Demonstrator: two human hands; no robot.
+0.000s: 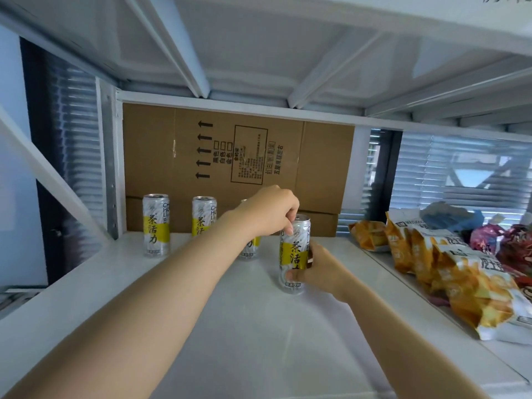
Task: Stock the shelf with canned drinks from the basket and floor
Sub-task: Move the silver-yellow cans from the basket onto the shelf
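Observation:
A tall silver can with a yellow band (293, 254) stands upright on the white shelf (244, 326), near its middle. My left hand (267, 211) comes over the can from the left and pinches its top rim. My right hand (319, 269) grips the can's lower right side. Behind it, three like cans stand in a row near the back: one at the left (155, 225), one further right (203, 215), and a third (250, 249) mostly hidden by my left forearm.
A brown cardboard sheet (236, 165) lines the back of the shelf. Several orange and white snack bags (449, 272) lie on the right part of the shelf, with red bags (506, 243) behind. A white shelf underside sits close above.

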